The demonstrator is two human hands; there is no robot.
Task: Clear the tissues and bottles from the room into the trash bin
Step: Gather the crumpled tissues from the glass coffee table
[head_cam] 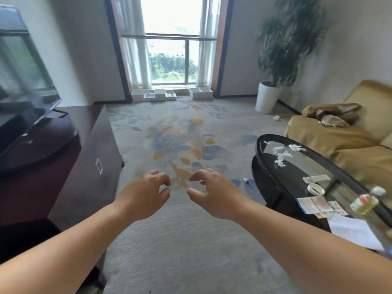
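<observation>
Both hands hover over the patterned carpet [169,134] mid-room, left hand [146,196] and right hand [214,194] side by side, fingers loosely curled and holding nothing. Crumpled tissues [282,153] sit on the far end of the oval glass coffee table [301,166] on the right. A small bottle [363,204] of yellowish liquid stands at its near end, well apart from either hand.

left grip [146,195], right grip [214,193]: loosely curled, holding nothing, over patterned grey carpet [180,134] | crumpled white tissues [282,154]: on black oval glass counter [297,170] (far end) | clear plastic bottle of yellow liquid [364,203]: near end
</observation>
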